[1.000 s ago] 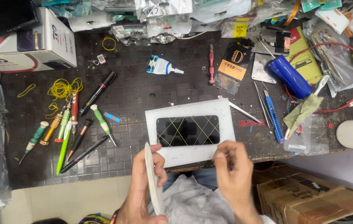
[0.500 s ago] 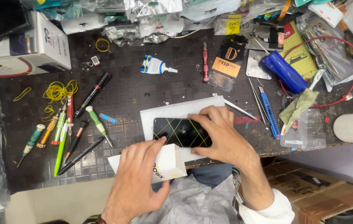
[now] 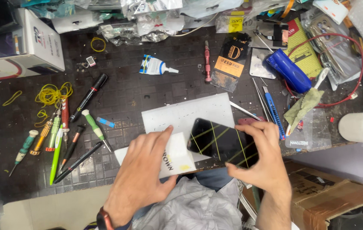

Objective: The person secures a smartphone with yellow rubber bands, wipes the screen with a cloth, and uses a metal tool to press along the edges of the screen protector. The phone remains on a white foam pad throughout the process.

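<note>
Over dark mat (image 3: 147, 91), right hand (image 3: 262, 157) grip pinches black screen (image 3: 220, 142) edges.

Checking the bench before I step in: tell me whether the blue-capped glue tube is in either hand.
No: the glue tube lies alone on the dark mat, far above the left hand and right hand.
</note>
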